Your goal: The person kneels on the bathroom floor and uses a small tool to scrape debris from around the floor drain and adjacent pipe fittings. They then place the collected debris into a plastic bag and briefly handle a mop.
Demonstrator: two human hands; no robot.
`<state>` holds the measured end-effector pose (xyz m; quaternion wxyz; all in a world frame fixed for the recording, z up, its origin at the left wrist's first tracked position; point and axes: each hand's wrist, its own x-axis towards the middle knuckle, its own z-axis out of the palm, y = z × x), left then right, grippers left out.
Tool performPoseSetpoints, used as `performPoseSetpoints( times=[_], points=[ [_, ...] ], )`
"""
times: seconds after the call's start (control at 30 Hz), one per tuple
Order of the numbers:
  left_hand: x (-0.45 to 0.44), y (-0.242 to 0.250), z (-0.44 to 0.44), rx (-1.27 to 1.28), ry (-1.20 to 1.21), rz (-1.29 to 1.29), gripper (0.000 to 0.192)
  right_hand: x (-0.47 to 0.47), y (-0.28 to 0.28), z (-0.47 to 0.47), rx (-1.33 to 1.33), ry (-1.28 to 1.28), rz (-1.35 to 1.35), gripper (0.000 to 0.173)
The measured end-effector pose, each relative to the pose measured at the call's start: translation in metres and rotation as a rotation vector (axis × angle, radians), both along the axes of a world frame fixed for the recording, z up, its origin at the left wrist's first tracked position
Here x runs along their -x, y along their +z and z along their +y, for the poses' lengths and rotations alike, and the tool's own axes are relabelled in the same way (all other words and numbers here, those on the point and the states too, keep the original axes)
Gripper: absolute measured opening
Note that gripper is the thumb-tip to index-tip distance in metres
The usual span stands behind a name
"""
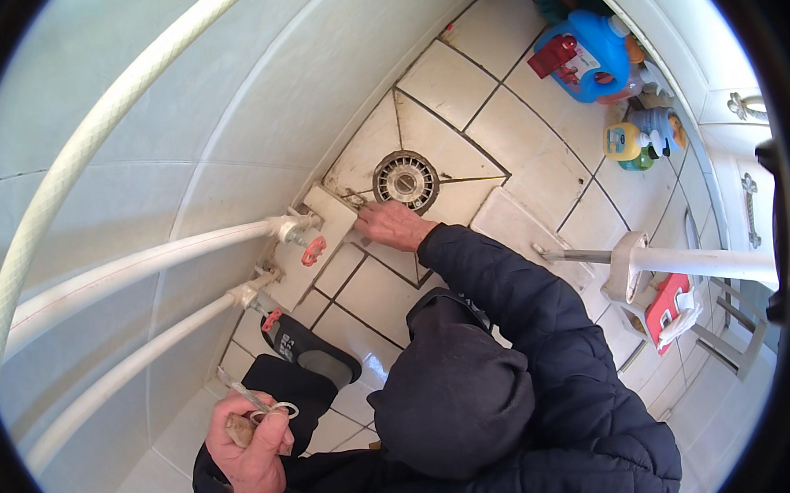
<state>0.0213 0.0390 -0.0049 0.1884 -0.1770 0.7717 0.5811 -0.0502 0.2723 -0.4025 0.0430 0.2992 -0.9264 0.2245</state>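
Note:
My left hand (248, 444) grips a narrow metal-bladed tool (242, 388), together with a brown, wood-like piece (240, 430) and a pale ring (283, 410). My right hand (394, 225) reaches down to the floor beside a round, slotted floor drain (405, 181). Its bent fingertips are at the edge of a white tiled ledge (321, 217); what they touch or hold is unclear. Dark crumbly debris (353, 199) lies between the ledge and the drain. Grimy joints run between the floor tiles around the drain.
Two white pipes with red-handled valves (314, 251) leave the ledge at left, below a braided hose (98, 120). My shoe (307, 349) and dark-clad knee (454, 383) are near. Right stand a blue detergent bottle (585, 56), a yellow pump bottle (620, 141) and a white metal frame (700, 259).

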Motion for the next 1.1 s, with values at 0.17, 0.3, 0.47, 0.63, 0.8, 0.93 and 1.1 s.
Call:
performPoseSetpoints(
  times=[0.17, 0.3, 0.47, 0.63, 0.8, 0.93, 1.1],
  points=[
    [0.0, 0.003, -0.001, 0.013, 0.029, 0.001, 0.023, -0.02, 0.024, 0.007, 0.21, -0.195, -0.191, 0.013],
    [-0.002, -0.001, 0.001, 0.012, 0.037, 0.004, 0.023, -0.017, 0.028, 0.001, 0.123, -0.165, -0.273, 0.011],
    [-0.001, 0.0, 0.001, 0.033, 0.026, -0.01, 0.024, 0.048, 0.02, 0.019, 0.473, -0.619, -0.165, 0.014],
    [0.004, -0.001, -0.001, 0.023, 0.047, -0.038, 0.026, 0.033, 0.018, 0.006, 0.325, -0.52, -0.372, 0.017],
    [0.005, -0.005, 0.0, 0.048, -0.002, -0.04, 0.026, 0.055, 0.013, -0.016, 0.244, -0.496, -0.415, 0.013],
    [0.005, -0.004, -0.002, 0.046, 0.024, -0.059, 0.026, 0.061, 0.012, -0.001, 0.518, -0.654, -0.335, 0.013],
    [0.007, -0.006, -0.002, 0.053, 0.035, -0.081, 0.027, 0.042, 0.014, -0.006, 0.064, -0.257, -0.557, 0.009]
  ],
)
